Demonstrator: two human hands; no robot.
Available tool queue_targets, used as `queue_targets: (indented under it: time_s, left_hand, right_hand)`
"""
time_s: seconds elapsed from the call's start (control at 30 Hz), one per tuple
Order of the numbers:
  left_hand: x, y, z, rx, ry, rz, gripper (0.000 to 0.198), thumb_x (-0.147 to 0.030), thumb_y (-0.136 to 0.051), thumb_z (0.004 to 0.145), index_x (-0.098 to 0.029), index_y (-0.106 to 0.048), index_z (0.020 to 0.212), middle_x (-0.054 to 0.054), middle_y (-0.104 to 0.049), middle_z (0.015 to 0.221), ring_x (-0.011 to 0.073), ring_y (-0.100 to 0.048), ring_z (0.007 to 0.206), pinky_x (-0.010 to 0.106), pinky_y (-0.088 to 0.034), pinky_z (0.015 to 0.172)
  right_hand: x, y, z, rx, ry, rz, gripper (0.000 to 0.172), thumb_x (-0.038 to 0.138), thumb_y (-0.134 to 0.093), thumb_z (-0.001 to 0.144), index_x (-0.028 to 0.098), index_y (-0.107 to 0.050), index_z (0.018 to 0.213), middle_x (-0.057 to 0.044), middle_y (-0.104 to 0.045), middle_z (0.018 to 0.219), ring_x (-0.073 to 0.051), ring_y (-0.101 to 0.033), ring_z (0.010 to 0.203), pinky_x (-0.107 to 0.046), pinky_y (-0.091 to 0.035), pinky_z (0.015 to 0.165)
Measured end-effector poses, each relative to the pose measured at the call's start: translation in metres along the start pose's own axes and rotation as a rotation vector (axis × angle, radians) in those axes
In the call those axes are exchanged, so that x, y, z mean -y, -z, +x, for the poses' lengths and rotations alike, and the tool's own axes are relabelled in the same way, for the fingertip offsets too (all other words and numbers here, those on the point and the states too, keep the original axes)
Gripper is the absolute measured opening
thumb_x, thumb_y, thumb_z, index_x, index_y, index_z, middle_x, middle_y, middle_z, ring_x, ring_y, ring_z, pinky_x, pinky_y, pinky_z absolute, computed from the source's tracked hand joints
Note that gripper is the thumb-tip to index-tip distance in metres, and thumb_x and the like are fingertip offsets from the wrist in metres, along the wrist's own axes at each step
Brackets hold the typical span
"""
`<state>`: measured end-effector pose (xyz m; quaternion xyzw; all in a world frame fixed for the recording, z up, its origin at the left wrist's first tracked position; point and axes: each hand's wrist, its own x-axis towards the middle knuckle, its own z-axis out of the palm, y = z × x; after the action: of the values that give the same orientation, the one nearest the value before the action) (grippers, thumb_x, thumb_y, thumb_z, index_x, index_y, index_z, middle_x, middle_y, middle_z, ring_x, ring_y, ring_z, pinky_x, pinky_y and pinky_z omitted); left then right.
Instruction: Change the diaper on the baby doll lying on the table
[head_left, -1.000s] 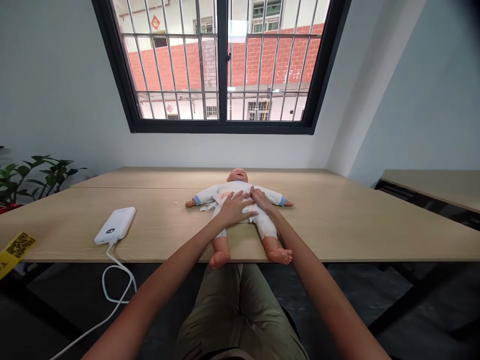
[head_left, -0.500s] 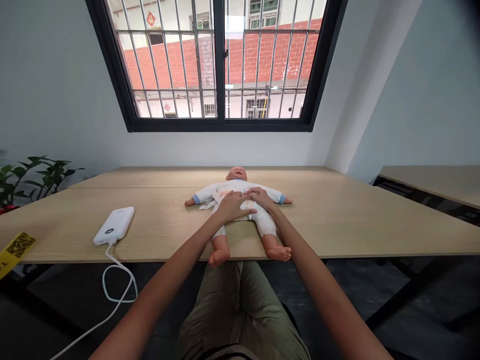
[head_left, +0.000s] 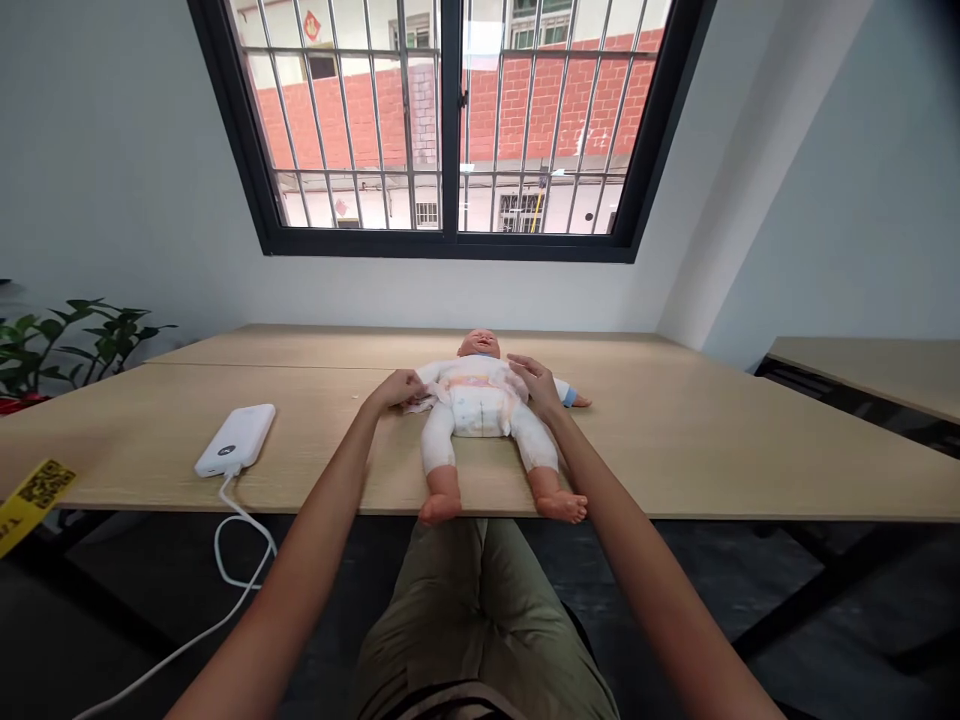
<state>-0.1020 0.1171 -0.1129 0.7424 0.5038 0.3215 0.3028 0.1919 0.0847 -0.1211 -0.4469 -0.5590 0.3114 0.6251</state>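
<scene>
A baby doll point(head_left: 478, 345) lies on its back, head toward the window and feet at the table's near edge. It wears a white suit with blue cuffs, and a white diaper point(head_left: 482, 412) with a pinkish waistband covers its hips. My left hand point(head_left: 400, 388) is closed at the diaper's side flap, beside the doll's hip on the left. My right hand point(head_left: 534, 380) rests with fingers extended against the other side of the doll's waist. The doll's cuff and hand on the left are hidden behind my left hand.
The doll lies on a light wooden table point(head_left: 675, 450). To the left is a white power bank point(head_left: 236, 440) with a white cable point(head_left: 244, 590) hanging over the edge. A plant point(head_left: 75, 345) and a yellow tag point(head_left: 34, 505) are farther left. Another table point(head_left: 870, 375) stands right.
My left hand has moved left from the diaper's front to its side flap. My right hand has shifted slightly up and outward, and the diaper's front now shows.
</scene>
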Motion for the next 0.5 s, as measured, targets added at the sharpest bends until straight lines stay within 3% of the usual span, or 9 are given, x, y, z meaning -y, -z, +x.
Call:
queue_targets:
  time_s: [0.07, 0.17, 0.33, 0.5]
  left_hand:
    - [0.009, 0.0, 0.0, 0.034, 0.074, 0.115, 0.025, -0.033, -0.076, 0.067, -0.016, -0.057, 0.068, 0.001, -0.06, 0.057, 0.015, -0.058, 0.056, 0.024, -0.044, 0.054]
    - [0.013, -0.006, 0.002, 0.015, 0.145, 0.292, 0.023, -0.023, -0.078, 0.06, -0.018, -0.057, 0.063, 0.0, -0.062, 0.059, 0.0192, -0.062, 0.069, 0.026, -0.043, 0.062]
    - [0.015, -0.008, 0.006, 0.013, 0.223, 0.49, 0.021, -0.019, -0.076, 0.062, -0.018, -0.056, 0.058, 0.004, -0.064, 0.066, 0.026, -0.063, 0.081, 0.031, -0.041, 0.071]
    - [0.019, -0.006, 0.009, 0.032, 0.218, 0.506, 0.021, -0.024, -0.075, 0.063, -0.018, -0.055, 0.061, 0.0, -0.057, 0.057, 0.0204, -0.06, 0.069, 0.026, -0.039, 0.064]
  right_hand:
    - [0.0, 0.002, 0.003, -0.043, -0.007, 0.015, 0.036, 0.043, -0.064, 0.081, 0.016, -0.069, 0.105, -0.009, -0.07, 0.109, -0.02, -0.065, 0.096, -0.034, -0.053, 0.084]
    - [-0.001, 0.004, 0.005, -0.082, 0.005, 0.008, 0.034, 0.043, -0.06, 0.09, 0.016, -0.065, 0.109, -0.009, -0.067, 0.111, -0.019, -0.064, 0.097, -0.037, -0.053, 0.086]
    - [0.003, 0.0, 0.005, -0.065, 0.041, -0.015, 0.034, 0.041, -0.057, 0.095, 0.015, -0.06, 0.116, -0.008, -0.063, 0.114, -0.018, -0.063, 0.097, -0.039, -0.054, 0.085]
    - [0.016, -0.014, -0.002, 0.05, 0.107, -0.035, 0.032, 0.042, -0.061, 0.088, 0.017, -0.069, 0.107, -0.008, -0.07, 0.104, -0.02, -0.066, 0.095, -0.039, -0.052, 0.089]
